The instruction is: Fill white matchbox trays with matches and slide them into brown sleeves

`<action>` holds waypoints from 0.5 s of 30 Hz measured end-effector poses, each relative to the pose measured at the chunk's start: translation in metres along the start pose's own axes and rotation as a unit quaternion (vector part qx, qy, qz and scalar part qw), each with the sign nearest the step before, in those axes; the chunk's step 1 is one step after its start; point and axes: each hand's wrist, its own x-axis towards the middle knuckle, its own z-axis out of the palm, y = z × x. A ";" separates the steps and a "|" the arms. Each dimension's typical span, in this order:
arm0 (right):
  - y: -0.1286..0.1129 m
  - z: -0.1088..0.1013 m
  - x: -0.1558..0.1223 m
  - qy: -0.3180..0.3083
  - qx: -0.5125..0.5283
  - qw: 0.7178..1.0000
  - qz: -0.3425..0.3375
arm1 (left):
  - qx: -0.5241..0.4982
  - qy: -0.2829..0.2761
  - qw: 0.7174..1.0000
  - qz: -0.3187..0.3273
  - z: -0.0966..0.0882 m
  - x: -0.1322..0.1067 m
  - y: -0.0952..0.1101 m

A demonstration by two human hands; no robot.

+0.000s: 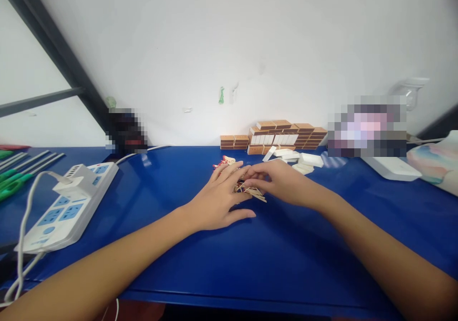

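Both of my hands rest over a loose pile of matchsticks (pixel 255 193) on the blue table (pixel 279 254). My left hand (pixel 220 197) lies flat with fingers stretched out over the pile's left side. My right hand (pixel 281 180) comes in from the right, fingers extended and touching the sticks, its fingertips meeting the left hand's. More red-tipped matchsticks (pixel 223 161) show just beyond the left fingers. The hands hide most of the pile.
Brown matchboxes (pixel 286 135) are stacked against the white wall, with white inner trays (pixel 302 161) loose in front. A white power strip (pixel 67 206) with a plugged charger lies at left, green-handled tools (pixel 17 175) beyond it. A white flat device (pixel 391 168) sits at right.
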 end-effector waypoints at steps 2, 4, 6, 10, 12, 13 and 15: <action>0.002 -0.004 -0.001 0.030 -0.047 0.998 0.020 | 0.003 -0.001 1.000 0.000 -0.001 0.000 0.000; 0.005 -0.009 -0.001 0.046 -0.109 0.992 0.052 | 0.007 -0.004 1.000 0.002 -0.001 0.000 0.001; 0.010 -0.010 -0.002 0.028 -0.138 0.987 0.079 | 0.007 -0.006 1.000 0.004 0.000 -0.001 0.002; 0.018 -0.006 0.000 -0.022 -0.101 0.987 0.124 | -0.002 0.000 1.000 0.003 0.001 -0.001 0.003; 0.018 -0.002 0.001 -0.032 -0.083 0.987 0.132 | -0.006 0.001 1.000 0.004 0.001 -0.001 0.002; 0.017 0.000 0.001 -0.036 -0.076 0.988 0.131 | -0.007 0.001 1.000 0.005 0.001 -0.001 0.002; 0.015 0.002 0.001 -0.045 -0.068 0.989 0.127 | -0.007 -0.002 1.000 0.008 0.001 -0.001 0.002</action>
